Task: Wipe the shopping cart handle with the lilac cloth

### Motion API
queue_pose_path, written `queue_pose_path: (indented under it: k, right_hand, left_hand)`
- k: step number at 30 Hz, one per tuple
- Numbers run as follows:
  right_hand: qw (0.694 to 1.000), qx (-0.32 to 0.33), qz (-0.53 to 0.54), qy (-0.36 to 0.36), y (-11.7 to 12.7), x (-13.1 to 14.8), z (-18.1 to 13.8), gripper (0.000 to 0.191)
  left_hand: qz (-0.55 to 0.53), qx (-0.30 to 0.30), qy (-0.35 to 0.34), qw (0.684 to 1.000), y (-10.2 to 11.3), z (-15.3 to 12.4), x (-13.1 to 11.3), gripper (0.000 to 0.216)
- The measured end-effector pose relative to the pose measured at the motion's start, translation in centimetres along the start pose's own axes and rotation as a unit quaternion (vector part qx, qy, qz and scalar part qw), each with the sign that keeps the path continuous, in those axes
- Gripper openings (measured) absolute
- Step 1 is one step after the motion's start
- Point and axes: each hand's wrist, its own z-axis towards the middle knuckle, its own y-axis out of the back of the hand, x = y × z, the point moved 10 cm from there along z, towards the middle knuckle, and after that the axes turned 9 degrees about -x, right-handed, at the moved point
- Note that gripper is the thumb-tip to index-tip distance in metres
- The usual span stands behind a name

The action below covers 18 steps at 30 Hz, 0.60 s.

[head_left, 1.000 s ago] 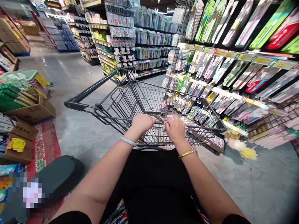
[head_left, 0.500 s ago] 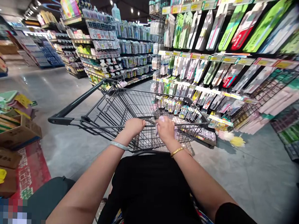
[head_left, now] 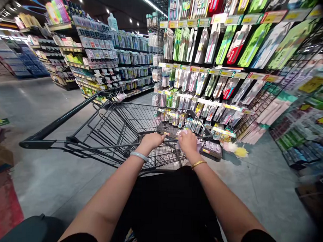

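Note:
A dark grey wire shopping cart (head_left: 135, 122) stands sideways before me, its push handle (head_left: 63, 117) off to the left. My left hand (head_left: 151, 141) is closed over the cart's near top rim, thumb toward the right; a pale blue bangle circles that wrist. A short way to its right, my right hand (head_left: 187, 141) is closed on a thin lilac cloth (head_left: 198, 145) at the same rim. The cloth's material is hard to make out, and the fingers partly hide it. A gold bracelet is on my right wrist.
Hanging racks of toothbrush packs (head_left: 217, 48) rise beyond the cart at the right. More stocked shelves (head_left: 92, 49) stand at the left back. A yellow bath puff (head_left: 241, 152) hangs low near the floor. A dark rounded object (head_left: 33, 229) lies at lower left.
My view has turned right, so shelves and cart appear shifted left. Both hands stay at the cart rim, and the boxes at the left have mostly slipped out of view.

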Motion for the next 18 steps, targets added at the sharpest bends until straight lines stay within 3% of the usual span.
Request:
queue_pose_path:
  k: [3,5,7,9,11,13,16,18]
  right_hand:
    - [0.994,-0.008,0.050,0.094,-0.3,6.7,-1.6,0.029]
    - [0.987,0.000,0.067,0.143,-0.2,8.7,-2.3,0.030]
    - [0.980,0.015,0.077,0.184,-0.2,7.9,-2.2,0.029]
    - [0.981,0.023,0.073,0.179,-0.2,4.7,-1.2,0.026]
    - [0.992,0.010,0.048,0.114,-0.3,0.8,0.3,0.027]
    - [0.999,-0.010,0.024,0.038,-0.4,-1.4,1.0,0.028]
    - [0.999,-0.026,0.041,0.016,-0.7,1.1,0.0,0.032]
    - [0.994,-0.023,0.073,0.077,-0.7,5.0,-1.2,0.030]
  left_hand:
    - [-0.018,0.041,0.017,0.999,-0.5,0.0,1.1,0.072]
    - [-0.028,0.054,0.028,0.998,-0.4,-0.2,1.8,0.069]
    - [-0.034,0.052,0.037,0.997,-0.2,-0.5,2.4,0.068]
    - [-0.036,0.045,0.044,0.997,-0.1,-0.7,2.8,0.068]
    - [-0.038,0.042,0.049,0.997,-0.2,-0.6,3.0,0.069]
    - [-0.041,0.041,0.052,0.997,-0.3,-0.3,3.1,0.069]
    - [-0.043,0.048,0.058,0.996,-0.5,-0.1,3.3,0.064]
    - [-0.041,0.053,0.061,0.996,-0.4,-0.1,3.5,0.062]
